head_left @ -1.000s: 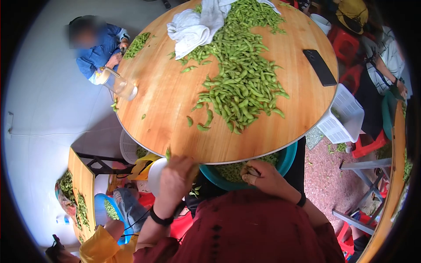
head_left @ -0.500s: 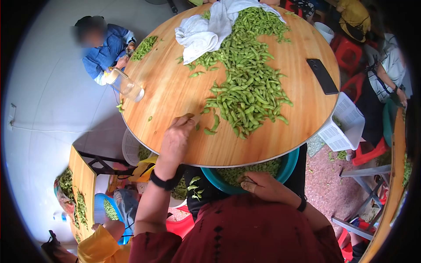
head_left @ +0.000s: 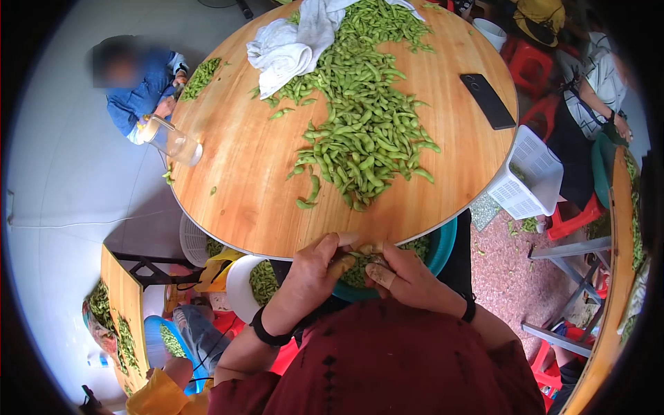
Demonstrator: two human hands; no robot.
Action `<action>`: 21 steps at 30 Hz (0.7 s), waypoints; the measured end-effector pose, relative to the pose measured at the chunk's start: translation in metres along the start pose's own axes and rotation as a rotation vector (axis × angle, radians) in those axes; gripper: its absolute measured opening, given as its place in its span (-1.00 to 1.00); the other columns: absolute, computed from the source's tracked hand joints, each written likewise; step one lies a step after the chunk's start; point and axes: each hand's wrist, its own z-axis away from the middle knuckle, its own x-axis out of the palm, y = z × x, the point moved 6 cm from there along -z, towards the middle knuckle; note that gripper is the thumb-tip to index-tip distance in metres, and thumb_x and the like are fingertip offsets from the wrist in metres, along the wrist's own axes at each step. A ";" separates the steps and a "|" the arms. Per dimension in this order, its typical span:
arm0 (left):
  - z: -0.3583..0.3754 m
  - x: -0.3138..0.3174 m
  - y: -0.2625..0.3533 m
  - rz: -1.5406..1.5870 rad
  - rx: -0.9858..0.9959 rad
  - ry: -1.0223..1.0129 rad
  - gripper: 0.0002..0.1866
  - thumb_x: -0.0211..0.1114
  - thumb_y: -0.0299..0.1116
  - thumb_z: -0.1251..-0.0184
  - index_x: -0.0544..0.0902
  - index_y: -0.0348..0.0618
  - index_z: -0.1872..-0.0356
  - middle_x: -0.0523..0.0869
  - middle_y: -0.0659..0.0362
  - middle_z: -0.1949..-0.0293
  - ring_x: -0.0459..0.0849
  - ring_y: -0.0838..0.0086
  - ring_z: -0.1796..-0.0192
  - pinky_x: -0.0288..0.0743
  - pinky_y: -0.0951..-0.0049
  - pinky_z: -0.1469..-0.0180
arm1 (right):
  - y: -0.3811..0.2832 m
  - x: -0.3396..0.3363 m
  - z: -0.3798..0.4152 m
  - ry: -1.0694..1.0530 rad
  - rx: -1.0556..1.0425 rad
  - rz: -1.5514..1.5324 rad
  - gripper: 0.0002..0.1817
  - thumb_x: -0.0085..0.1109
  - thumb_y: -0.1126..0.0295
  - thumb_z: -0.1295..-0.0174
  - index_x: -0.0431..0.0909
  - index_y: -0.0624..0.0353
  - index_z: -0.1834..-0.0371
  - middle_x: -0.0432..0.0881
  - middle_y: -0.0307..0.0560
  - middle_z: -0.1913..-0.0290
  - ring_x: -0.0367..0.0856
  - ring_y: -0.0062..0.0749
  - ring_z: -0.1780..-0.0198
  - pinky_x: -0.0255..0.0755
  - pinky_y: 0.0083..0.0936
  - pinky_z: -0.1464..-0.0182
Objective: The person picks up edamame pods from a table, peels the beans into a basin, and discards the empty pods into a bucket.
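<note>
A long heap of green edamame pods (head_left: 370, 131) lies across the round wooden table (head_left: 238, 180). My left hand (head_left: 315, 271) and my right hand (head_left: 409, 278) meet at the table's near edge, above a teal basin (head_left: 444, 250) of shelled beans. Their fingers are closed and pinch what looks like an edamame pod (head_left: 357, 254), mostly hidden by the fingertips. Tape or a bandage wraps a finger of my right hand, and tan covers sit on some fingertips.
A white cloth (head_left: 294, 52) covers part of the heap. A phone (head_left: 487, 102) lies right, a clear pitcher (head_left: 176, 142) left. Across the left edge sits a person in blue (head_left: 135, 90) beside a small pod pile (head_left: 200, 78). A white basket (head_left: 529, 173) and red stools (head_left: 531, 66) stand right.
My left hand has come back from the pods on the table to meet my right hand over the basin. My right hand has risen slightly. The view has shifted a little.
</note>
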 end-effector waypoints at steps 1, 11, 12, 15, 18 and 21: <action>0.000 0.000 -0.002 0.004 -0.036 0.014 -0.72 0.33 -0.62 -0.16 0.64 -0.24 0.08 0.66 0.04 0.29 0.72 0.29 0.25 0.55 0.39 0.23 | -0.002 -0.001 0.001 0.013 -0.039 0.064 -0.71 -0.03 0.34 -0.45 0.37 0.30 -0.10 0.62 -0.08 0.41 0.59 -0.43 0.49 0.45 -0.46 0.36; 0.000 0.006 0.005 -0.106 -0.007 -0.039 -0.85 0.38 -0.56 -0.12 0.66 -0.27 0.27 0.63 0.04 0.41 0.66 0.16 0.35 0.50 0.35 0.31 | -0.002 -0.005 0.008 0.138 -0.257 0.368 -0.81 0.00 0.43 -0.39 0.31 0.28 0.04 0.54 0.28 0.41 0.57 0.28 0.25 0.40 -0.10 0.27; 0.001 0.005 0.008 -0.106 -0.008 -0.038 -0.85 0.38 -0.56 -0.12 0.66 -0.27 0.27 0.63 0.04 0.41 0.66 0.16 0.35 0.50 0.35 0.31 | -0.004 -0.006 0.010 0.136 -0.256 0.368 -0.81 0.00 0.43 -0.39 0.31 0.28 0.04 0.54 0.28 0.41 0.57 0.28 0.25 0.40 -0.10 0.27; 0.004 0.004 0.013 -0.122 -0.010 -0.082 -0.85 0.38 -0.56 -0.11 0.65 -0.26 0.28 0.63 0.03 0.39 0.67 0.16 0.33 0.51 0.35 0.31 | -0.009 -0.006 0.012 0.088 -0.233 0.426 -0.83 0.00 0.44 -0.38 0.30 0.26 0.07 0.51 0.30 0.43 0.52 0.34 0.27 0.38 -0.05 0.30; 0.010 0.008 0.018 -0.084 0.067 -0.141 -0.83 0.37 -0.56 -0.13 0.66 -0.24 0.22 0.64 0.03 0.35 0.68 0.16 0.30 0.53 0.34 0.28 | -0.017 -0.009 0.014 0.072 -0.340 0.461 -0.79 0.03 0.42 -0.37 0.31 0.27 0.04 0.53 0.19 0.48 0.59 0.16 0.41 0.39 -0.14 0.37; 0.016 0.014 0.019 -0.046 0.082 -0.148 -0.79 0.36 -0.58 -0.14 0.67 -0.22 0.17 0.65 0.03 0.30 0.70 0.16 0.25 0.56 0.34 0.22 | -0.003 -0.013 0.009 -0.196 0.105 0.109 -0.78 0.05 0.37 -0.38 0.35 0.23 0.02 0.56 -0.03 0.52 0.59 -0.28 0.56 0.37 -0.38 0.51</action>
